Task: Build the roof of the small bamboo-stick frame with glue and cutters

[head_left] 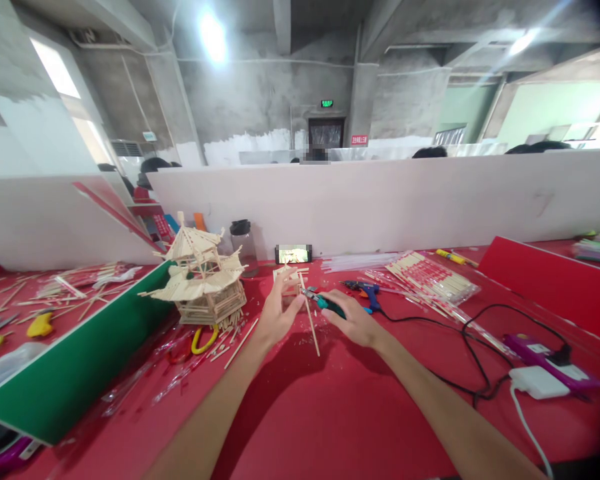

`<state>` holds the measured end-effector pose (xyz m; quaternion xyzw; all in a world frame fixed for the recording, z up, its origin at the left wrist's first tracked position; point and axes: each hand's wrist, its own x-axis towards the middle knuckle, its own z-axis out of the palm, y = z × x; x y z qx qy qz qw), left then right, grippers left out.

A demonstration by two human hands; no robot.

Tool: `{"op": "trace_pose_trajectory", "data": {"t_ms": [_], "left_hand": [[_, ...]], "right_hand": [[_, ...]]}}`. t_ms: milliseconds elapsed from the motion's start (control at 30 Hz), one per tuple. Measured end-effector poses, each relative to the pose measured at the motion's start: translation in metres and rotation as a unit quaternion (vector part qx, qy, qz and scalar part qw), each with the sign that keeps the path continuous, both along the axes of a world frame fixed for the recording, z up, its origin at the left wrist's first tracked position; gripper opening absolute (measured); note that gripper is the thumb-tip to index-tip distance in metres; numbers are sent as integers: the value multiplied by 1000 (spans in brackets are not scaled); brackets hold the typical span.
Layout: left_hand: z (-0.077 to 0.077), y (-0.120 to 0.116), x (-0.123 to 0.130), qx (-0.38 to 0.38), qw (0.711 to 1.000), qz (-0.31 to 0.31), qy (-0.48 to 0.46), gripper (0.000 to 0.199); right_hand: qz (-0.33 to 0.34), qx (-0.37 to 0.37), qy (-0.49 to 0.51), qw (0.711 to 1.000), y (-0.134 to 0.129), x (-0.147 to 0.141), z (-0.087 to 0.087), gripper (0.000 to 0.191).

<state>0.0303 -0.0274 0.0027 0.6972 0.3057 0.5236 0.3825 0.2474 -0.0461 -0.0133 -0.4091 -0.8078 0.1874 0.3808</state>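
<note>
My left hand (279, 312) is closed around a small frame of thin wooden sticks (292, 285), partly hidden behind the fingers. A longer wooden stick (313, 329) slants down from this frame toward me; whether it is joined to the frame I cannot tell. Teal-handled cutting pliers (333, 305) are gripped in my right hand (353, 317). Their metal jaws lie at the long stick, close to my left fingertips. To the left stands a pagoda model (203, 277) built of the same sticks, with two tiers of roof.
A blue glue gun (373, 293) with a black cable lies right, near bagged sticks (433, 277). A phone (293, 255) leans at the white partition (380, 207), a bottle (244, 247) beside it. Yellow-handled scissors (205, 339), a green board (95, 353) and a purple power strip (550, 363) flank me.
</note>
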Motion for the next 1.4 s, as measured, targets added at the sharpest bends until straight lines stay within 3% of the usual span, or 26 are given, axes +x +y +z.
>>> {"op": "trace_pose_trajectory", "data": {"t_ms": [167,500,633,1067,1400], "left_hand": [[10,5,-10,18,998,51,26,37],[27,-9,-17,116,977,61,169,27],[31,-12,-18,142,964,68,212,23],[28,5,-32,106,959,-3,264,21],[29,14,-48,45,948,-37,314,20]], "right_hand": [[-13,34,-81,996,-7,4,16,43],[-38,86,-183,979,-30,2,42,45],[-34,99,-182,978,-29,6,42,44],[-22,25,-180,983,-16,0,19,43],[-20,8,-257,966,-3,-16,21,43]]}}
